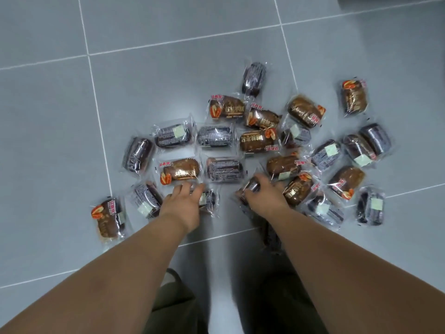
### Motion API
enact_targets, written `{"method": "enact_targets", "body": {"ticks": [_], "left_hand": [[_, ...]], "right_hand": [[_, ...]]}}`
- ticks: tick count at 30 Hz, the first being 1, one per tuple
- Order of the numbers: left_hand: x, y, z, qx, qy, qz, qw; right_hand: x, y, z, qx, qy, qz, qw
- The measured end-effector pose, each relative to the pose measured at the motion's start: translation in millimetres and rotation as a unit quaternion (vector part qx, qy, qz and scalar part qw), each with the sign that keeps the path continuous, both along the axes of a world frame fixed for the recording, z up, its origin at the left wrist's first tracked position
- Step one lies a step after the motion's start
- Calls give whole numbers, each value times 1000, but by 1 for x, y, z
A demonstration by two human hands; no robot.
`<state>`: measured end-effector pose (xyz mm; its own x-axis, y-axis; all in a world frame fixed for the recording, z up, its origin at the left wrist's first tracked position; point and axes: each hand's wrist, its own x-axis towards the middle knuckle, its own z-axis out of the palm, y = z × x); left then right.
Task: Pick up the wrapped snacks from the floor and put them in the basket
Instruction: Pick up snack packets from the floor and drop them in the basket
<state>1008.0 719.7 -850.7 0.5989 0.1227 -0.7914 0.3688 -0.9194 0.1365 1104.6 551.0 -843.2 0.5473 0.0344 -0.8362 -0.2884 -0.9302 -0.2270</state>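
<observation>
Several wrapped snacks, brown cakes in clear wrappers with red and gold print, lie scattered on the grey tiled floor [60,131]. My left hand [184,202] reaches down over a dark snack [208,200] at the near edge of the pile, fingers curled onto its wrapper. My right hand [263,194] grips another dark wrapped snack [250,188] just to the right of it. A printed brown snack [179,173] lies right beyond my left fingers. No basket is in view.
The snack pile spreads from a snack at the near left [108,216] to one at the far right [354,96]. Bare tiles surround it on all sides. My legs in dark green trousers [175,307] stand at the bottom.
</observation>
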Motion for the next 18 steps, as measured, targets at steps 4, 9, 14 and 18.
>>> {"method": "enact_targets", "body": {"ticks": [4, 9, 14, 18], "left_hand": [[-6, -5, -50, 10, -13, -24, 1000], [-8, -15, -76, 56, -77, -37, 995], [-9, -16, -49, 36, -44, 28, 998], [-5, -21, 17, 20, -29, 48, 998]], "right_hand": [[-5, 4, -51, -13, 5, -35, 999], [-13, 8, -79, -8, -46, -58, 997], [-17, 6, -49, 43, -48, -133, 989], [-17, 7, 17, 82, -68, -126, 986]]}}
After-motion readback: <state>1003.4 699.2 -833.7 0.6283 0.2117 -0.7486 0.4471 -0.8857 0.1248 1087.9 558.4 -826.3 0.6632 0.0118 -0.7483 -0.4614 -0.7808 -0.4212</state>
